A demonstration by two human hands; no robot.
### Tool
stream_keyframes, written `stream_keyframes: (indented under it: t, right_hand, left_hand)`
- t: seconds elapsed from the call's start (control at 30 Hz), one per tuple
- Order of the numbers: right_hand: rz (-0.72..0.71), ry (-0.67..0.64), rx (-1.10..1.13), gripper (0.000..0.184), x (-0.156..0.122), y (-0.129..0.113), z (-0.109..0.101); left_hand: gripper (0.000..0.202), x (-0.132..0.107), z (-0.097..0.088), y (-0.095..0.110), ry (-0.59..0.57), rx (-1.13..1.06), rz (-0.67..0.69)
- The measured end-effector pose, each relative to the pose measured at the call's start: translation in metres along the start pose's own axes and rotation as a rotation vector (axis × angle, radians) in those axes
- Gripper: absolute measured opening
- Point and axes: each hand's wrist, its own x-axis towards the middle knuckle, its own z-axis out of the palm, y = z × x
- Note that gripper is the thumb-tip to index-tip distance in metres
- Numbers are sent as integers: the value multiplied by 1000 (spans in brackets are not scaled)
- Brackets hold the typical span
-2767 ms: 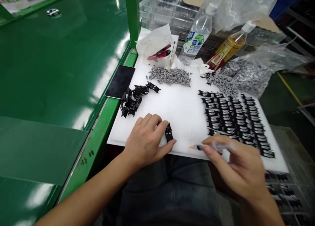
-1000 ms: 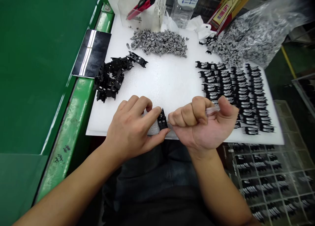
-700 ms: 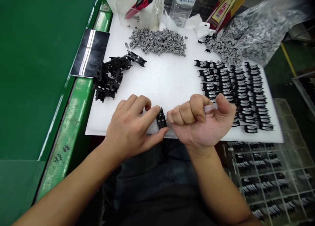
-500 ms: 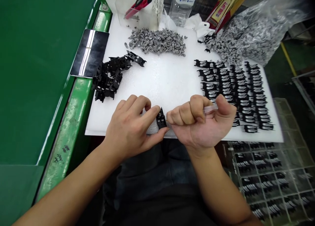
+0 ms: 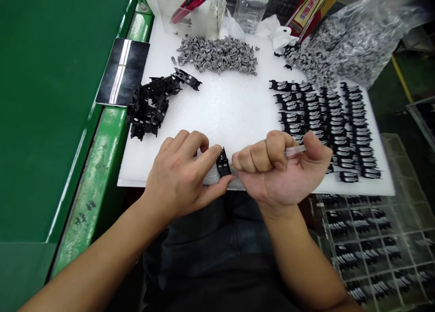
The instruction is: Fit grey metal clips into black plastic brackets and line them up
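Note:
Between thumb and forefinger, my left hand (image 5: 185, 173) grips a small black plastic part (image 5: 223, 165) near the front edge of the white board (image 5: 224, 108). My right hand (image 5: 280, 167) is closed around a slim tool with a translucent handle (image 5: 295, 151); most of it is hidden by the fingers. A thin tip seems to reach from the fist to the right side of the black part. At the left lies a heap of similar black parts (image 5: 152, 99). Small grey pieces (image 5: 217, 54) form a pile at the back of the board.
Rows of black parts with grey pieces (image 5: 336, 121) cover the board's right side. Behind stand a clear container (image 5: 166, 12) with a red cutter and a plastic bottle (image 5: 251, 12). A dark tablet-like slab (image 5: 124, 71) lies left; a divided tray (image 5: 377, 239) sits lower right.
My right hand has shifted slightly to the right and turned a little, with the handle showing more. My left hand and the black part stay nearly still.

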Motion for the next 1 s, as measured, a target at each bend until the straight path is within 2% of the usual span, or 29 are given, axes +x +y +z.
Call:
stream_keyframes:
  t: [0.43, 0.77, 1.0]
  right_hand:
    - [-46, -43, 5, 57, -2, 1, -1]
    - [-25, -13, -48, 57, -3, -1, 2]
    - [-31, -73, -27, 54, -5, -1, -1]
  left_hand:
    - [44, 0, 0, 0, 2, -10, 3]
    - [43, 0, 0, 0, -12, -6, 2]
    - [44, 0, 0, 0, -7, -5, 0]
